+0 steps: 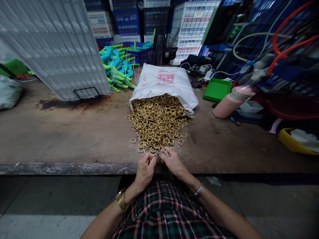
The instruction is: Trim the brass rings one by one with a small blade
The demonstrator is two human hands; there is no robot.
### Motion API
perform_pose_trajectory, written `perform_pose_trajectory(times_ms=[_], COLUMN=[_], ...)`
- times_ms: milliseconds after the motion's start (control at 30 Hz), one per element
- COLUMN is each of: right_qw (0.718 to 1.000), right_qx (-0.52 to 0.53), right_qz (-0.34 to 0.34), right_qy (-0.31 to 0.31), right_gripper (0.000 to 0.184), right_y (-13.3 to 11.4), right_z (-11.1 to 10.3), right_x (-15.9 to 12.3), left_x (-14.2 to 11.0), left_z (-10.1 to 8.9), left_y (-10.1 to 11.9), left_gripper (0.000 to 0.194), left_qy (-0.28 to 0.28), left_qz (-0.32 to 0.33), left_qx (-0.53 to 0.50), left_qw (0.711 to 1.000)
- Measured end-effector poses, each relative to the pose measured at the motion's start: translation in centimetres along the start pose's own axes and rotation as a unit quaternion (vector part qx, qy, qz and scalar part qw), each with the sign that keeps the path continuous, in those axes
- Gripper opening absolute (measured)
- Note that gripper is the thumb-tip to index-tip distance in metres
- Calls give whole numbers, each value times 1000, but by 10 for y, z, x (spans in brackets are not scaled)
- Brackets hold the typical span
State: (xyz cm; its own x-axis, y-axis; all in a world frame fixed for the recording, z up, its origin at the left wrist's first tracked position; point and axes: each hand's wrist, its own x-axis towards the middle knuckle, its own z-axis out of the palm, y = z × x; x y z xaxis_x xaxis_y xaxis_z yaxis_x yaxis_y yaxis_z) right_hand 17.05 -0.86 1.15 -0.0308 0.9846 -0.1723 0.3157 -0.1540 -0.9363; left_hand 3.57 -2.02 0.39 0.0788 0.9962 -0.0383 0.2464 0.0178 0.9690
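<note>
The left hand (145, 168) is curling its fingers closely around at least one small brass-coloured metal ring (149, 161), though how many rings are sitting in that grip is hard to tell. Just beside it, the right hand (174, 163) is pinching a thin, pale, pointed-looking sliver (166, 153) between thumb and forefinger; its exact kind is too small to make out. The two sets of fingertips are almost meeting, so a slip of that narrow piece could be poking the opposite thumb, or a smooth, round ring could be popping out of a loose pinch. Right beyond the fingertips, a loose heap of the same brass-coloured rings (156, 124) is spreading over the brown wooden tabletop (74, 139), and a forearm or knuckle brushing its near fringe could be sending rings rolling. One stray ring (133, 140) is lying off to the left of the fingers, apart from the heap. On the near side of the fingers, the worn front edge (62, 168) is running close by, with no raised lip visible, so a dropped ring could be going over it to the floor. Farther out, behind the heap, a white sack with red print (171, 89) is lying with its mouth facing the fingers; a tug or bump there could be letting more rings slide toward the hands.
</note>
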Motion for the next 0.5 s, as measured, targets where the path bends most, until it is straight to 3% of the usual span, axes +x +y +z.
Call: perform_pose_trajectory(times_ms=[100, 233, 367, 500], right_qw=[999, 999, 1000, 1000], right_qx=[-36, -47, -27, -1], right_qz=[-16, -19, -8, 2], right_qy=[-4, -17, -9, -11], right_gripper=[23, 26, 26, 27], right_y=[1, 12, 15, 7], right_z=[0, 7, 7, 4], right_x=[1, 2, 1, -1], left_x=[0, -1, -3, -6], left_z=[0, -1, -4, -5], left_y=[-5, -3, 4, 9], left_gripper=[17, 15, 20, 27], left_qy=[-19, -41, -91, -117], left_qz=[73, 83, -6, -111], left_qx=[102, 120, -6, -93], left_qw=[992, 988, 996, 983])
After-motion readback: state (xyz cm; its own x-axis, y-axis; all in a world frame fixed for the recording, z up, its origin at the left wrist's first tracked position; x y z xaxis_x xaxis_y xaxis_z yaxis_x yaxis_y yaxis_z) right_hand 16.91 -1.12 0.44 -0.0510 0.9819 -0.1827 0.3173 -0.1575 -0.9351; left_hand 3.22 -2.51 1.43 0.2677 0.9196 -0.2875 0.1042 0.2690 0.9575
